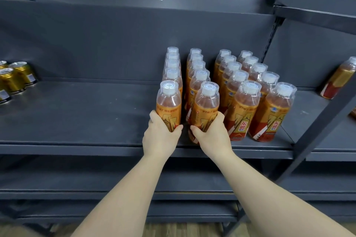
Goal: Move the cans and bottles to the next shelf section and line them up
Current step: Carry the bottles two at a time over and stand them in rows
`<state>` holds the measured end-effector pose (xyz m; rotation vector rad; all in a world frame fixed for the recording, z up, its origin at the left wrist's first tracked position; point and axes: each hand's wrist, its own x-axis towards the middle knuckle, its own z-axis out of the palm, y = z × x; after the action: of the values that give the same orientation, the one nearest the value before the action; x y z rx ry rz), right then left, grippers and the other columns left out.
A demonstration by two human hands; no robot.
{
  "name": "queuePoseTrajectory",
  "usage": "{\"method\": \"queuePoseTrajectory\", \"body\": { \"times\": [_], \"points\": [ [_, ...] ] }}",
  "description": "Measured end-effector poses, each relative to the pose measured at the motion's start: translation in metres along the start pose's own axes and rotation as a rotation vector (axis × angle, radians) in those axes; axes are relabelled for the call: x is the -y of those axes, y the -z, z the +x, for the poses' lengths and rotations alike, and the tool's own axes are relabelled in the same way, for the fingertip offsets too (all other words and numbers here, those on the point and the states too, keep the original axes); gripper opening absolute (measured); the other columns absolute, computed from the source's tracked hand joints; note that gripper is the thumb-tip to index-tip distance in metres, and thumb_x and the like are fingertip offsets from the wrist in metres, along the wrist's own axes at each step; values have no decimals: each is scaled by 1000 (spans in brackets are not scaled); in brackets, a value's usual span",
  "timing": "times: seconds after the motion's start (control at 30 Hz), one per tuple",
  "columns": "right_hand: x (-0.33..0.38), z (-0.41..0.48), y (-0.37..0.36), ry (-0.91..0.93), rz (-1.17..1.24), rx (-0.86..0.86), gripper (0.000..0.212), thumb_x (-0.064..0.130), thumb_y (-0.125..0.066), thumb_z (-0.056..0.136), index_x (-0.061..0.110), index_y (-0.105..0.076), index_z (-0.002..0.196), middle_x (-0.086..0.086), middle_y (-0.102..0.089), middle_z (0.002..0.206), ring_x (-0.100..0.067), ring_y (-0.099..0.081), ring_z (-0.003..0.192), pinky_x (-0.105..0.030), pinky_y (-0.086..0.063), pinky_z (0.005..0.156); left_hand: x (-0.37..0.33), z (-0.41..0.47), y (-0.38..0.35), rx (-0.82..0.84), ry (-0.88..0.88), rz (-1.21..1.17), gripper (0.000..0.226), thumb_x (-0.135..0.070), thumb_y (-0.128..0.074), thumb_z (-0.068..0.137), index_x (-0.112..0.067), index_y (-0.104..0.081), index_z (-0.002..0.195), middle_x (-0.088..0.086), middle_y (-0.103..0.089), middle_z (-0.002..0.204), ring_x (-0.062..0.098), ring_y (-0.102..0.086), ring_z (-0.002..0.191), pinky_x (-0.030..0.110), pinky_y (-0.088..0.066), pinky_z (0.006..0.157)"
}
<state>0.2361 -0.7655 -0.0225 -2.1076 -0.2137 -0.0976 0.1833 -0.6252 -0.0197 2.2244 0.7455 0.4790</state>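
Two orange-labelled bottles stand at the front, the left front bottle (pixel 169 102) and the right front bottle (pixel 207 106), both upright with caps up, each heading one of the two left-hand rows of the four bottle rows (pixel 248 82). The left hand (pixel 160 134) is wrapped round the lower body of the first and the right hand (pixel 212 134) round the second, so the hands sit side by side, nearly touching, straight ahead of the person. Whether the bases rest on the shelf (pixel 86 121) I cannot tell. They look about ready to be squared to their rows. Beyond the post (pixel 317 132), a lone bottle (pixel 339 81) waits on the right, nearer the right hand; gold cans (pixel 17 77) sit far left.
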Motion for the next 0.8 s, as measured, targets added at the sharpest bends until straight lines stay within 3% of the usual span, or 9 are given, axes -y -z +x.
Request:
{"method": "queuePoseTrajectory", "body": {
  "times": [0.4,0.53,0.8],
  "points": [
    [2,9,-5,-10,-49,-24,69,39,-78,84,19,-30,130,8,-49,111,-11,-51,96,-30,-53,82,-8,6,-10,-10,13,28,83,-55,-77,78,-16,-27,131,8,-54,122,29,-62,105,44,-58,83],
    [1,10,-6,-4,-77,-19,69,42,-78,83,21,-30,128,7,-49,111,-16,-58,102,-30,-55,81,-10,10,-14,-19,17,55,83,-56,-76,79,-13,-28,132,10,-54,124,30,-62,105,42,-55,80],
    [0,8,-6,-25,-57,0,64,36,-78,84,19,-32,126,0,-55,118,-22,-61,108,-30,-54,80,-7,5,-13,7,-16,68,86,-50,-71,86,-16,-18,144,9,-50,135,31,-59,114,44,-55,87]
  ]
}}
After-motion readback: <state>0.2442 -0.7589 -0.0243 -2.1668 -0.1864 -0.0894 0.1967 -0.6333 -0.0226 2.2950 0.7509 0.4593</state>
